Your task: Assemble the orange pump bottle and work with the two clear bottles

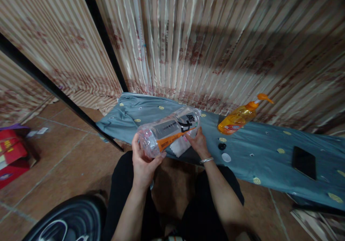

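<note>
A large clear plastic bottle (172,127) with an orange and black printed label lies tilted between my hands, above the blue cloth. My left hand (144,165) is wrapped round its left end, thumb underneath. At the bottle's right end, my right hand (198,142) holds the lower side; a silver bangle is on that wrist. Under the bottle, a white cloth or tissue (180,147) is partly hidden. To the right stands an orange pump bottle (236,119). A small black cap (222,146) and a white disc (226,157) lie near my right hand.
The blue patterned cloth surface (265,145) runs across to the right and holds a black phone (304,162). Behind hangs a striped curtain (188,46). Dark poles (61,93) slant at the left. A red box (12,154) and a round black object (70,219) are at lower left.
</note>
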A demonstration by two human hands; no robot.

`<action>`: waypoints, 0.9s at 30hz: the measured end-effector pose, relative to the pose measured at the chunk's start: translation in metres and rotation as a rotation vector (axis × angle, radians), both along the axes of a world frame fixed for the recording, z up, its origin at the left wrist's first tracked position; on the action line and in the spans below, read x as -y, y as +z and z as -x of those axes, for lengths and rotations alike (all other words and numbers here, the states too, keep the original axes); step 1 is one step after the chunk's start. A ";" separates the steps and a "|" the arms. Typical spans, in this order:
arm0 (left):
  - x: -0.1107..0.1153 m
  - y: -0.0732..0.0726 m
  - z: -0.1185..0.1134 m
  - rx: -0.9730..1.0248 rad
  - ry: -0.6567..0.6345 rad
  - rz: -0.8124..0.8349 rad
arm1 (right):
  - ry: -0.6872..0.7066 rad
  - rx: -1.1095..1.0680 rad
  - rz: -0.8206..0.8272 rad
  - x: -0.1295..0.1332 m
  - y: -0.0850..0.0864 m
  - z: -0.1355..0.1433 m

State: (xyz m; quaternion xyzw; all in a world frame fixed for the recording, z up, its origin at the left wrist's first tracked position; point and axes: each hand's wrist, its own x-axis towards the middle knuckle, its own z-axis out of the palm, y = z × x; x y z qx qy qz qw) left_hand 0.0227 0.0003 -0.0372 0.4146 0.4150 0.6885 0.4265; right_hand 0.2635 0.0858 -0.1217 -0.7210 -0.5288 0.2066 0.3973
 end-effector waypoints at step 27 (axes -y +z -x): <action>0.001 0.003 0.000 -0.021 -0.020 -0.001 | -0.011 0.018 -0.038 -0.002 -0.004 0.000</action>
